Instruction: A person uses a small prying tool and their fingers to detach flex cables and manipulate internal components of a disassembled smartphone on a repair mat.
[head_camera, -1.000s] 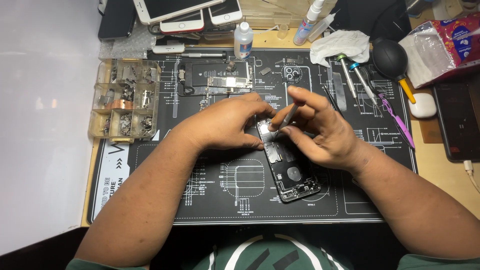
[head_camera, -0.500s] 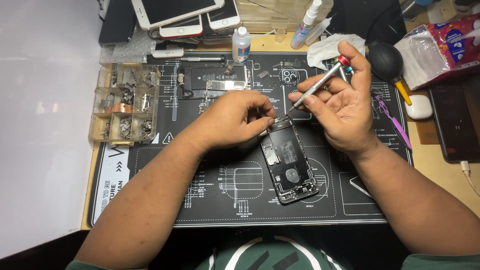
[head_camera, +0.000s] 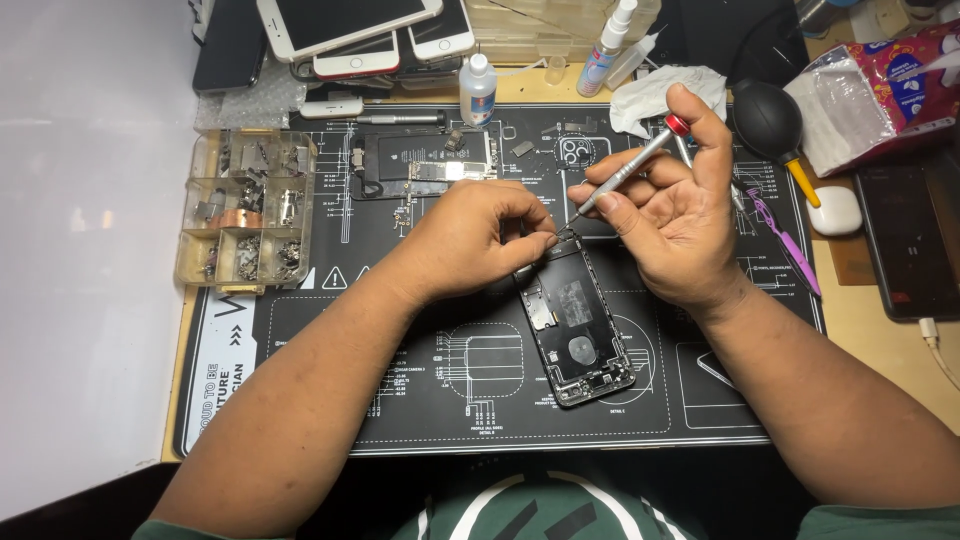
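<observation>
An opened black phone body (head_camera: 577, 325) lies tilted on the black repair mat (head_camera: 420, 400), its insides facing up. My left hand (head_camera: 478, 240) rests at the phone's top edge, thumb and forefinger pinched together on something too small to make out. My right hand (head_camera: 678, 205) holds a thin silver screwdriver (head_camera: 625, 170) with a red cap. The screwdriver slants down to the left, and its tip sits near the phone's top corner, close to my left fingertips.
A clear parts box (head_camera: 245, 210) with several compartments of small metal pieces stands at the mat's left. A removed battery and board (head_camera: 425, 165) lie behind my left hand. Phones (head_camera: 350, 25), small bottles (head_camera: 478, 88), a white cloth (head_camera: 660, 92), a black air blower (head_camera: 770, 120) and a purple tool (head_camera: 785, 240) lie at the back and right.
My right hand lifted off the phone and moved back and right, turning the screwdriver upward, then brought its tip down towards the phone's top corner. My left hand stayed at the top edge.
</observation>
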